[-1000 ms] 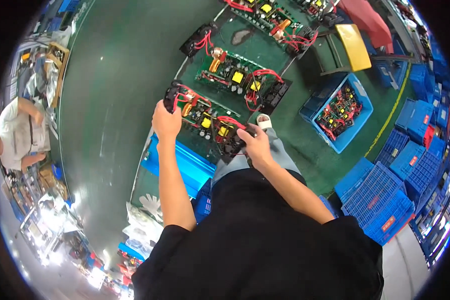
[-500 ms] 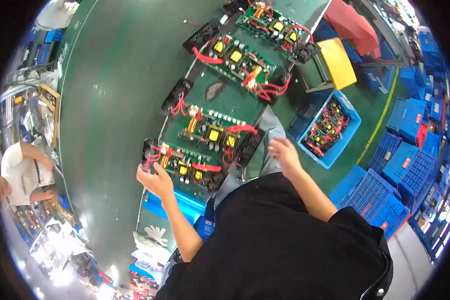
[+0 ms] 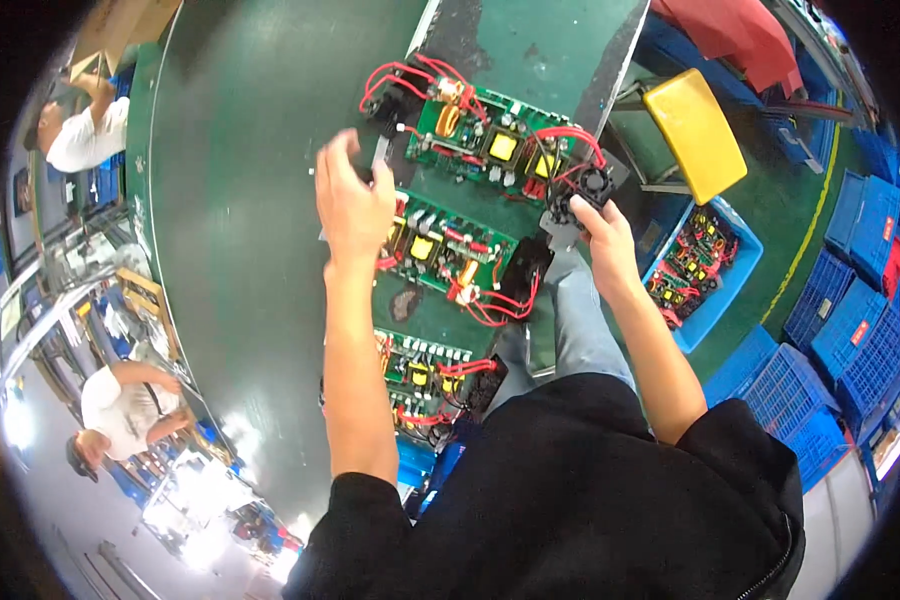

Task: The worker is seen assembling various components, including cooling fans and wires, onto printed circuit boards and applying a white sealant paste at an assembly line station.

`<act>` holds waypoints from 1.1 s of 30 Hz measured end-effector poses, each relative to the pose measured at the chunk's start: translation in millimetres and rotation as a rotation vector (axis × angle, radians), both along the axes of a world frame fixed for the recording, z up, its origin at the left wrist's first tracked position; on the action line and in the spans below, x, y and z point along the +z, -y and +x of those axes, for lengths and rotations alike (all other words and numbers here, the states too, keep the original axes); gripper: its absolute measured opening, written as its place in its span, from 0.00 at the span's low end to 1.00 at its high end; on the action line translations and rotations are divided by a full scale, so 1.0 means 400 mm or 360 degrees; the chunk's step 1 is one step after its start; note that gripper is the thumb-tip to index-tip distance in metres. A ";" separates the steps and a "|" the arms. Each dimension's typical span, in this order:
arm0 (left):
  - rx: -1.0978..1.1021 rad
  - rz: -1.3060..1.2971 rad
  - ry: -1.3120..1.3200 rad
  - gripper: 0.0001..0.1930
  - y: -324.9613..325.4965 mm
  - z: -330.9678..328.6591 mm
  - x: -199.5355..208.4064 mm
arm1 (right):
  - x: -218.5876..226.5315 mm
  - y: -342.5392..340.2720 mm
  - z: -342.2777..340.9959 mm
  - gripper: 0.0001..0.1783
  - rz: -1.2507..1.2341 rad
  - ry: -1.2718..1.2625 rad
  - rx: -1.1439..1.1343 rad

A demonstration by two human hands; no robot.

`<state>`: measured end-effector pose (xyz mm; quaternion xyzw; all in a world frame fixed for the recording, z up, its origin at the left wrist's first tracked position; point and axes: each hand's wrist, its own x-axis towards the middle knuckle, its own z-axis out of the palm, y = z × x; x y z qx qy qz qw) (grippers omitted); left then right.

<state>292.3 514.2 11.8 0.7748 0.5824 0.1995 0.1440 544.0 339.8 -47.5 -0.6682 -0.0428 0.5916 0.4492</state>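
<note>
Several green circuit boards with yellow transformers and red wires lie in a row on a green workbench [image 3: 245, 250]. At the far end, my right hand [image 3: 610, 240] grips a black fan [image 3: 592, 188] at the right end of the farthest circuit board [image 3: 480, 140], thumb on top. My left hand [image 3: 358, 205] hovers beside that board's left end with fingers apart, near a black end piece [image 3: 388, 108] with looped red wires; nothing shows in it. A second circuit board [image 3: 440, 245] lies just nearer, and another board [image 3: 420, 375] sits close to my body, partly hidden by my left forearm.
A blue bin [image 3: 748, 275] of boards stands on the floor at right, beside a yellow-topped stool [image 3: 695, 135]. Blue crates [image 3: 770, 390] are stacked farther right. Red cloth [image 3: 735, 40] lies at the far right. Two people in white [image 3: 125, 410] work across the bench.
My view has shifted toward the far end of the row. Both hands have moved from the nearer boards to the farthest one, and the right has taken hold of its fan.
</note>
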 end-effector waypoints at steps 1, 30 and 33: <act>-0.0086 0.0127 -0.0113 0.24 -0.070 0.031 -0.004 | 0.011 -0.017 -0.009 0.25 0.0117 0.0048 -0.0093; 0.1222 -0.0415 -0.0418 0.31 0.747 -0.246 -0.014 | -0.507 0.777 0.378 0.20 -0.0752 -0.0104 -0.0667; 0.1417 -0.0386 -0.0721 0.35 0.909 -0.345 -0.058 | -0.456 0.709 0.436 0.25 -0.0189 0.1578 0.1761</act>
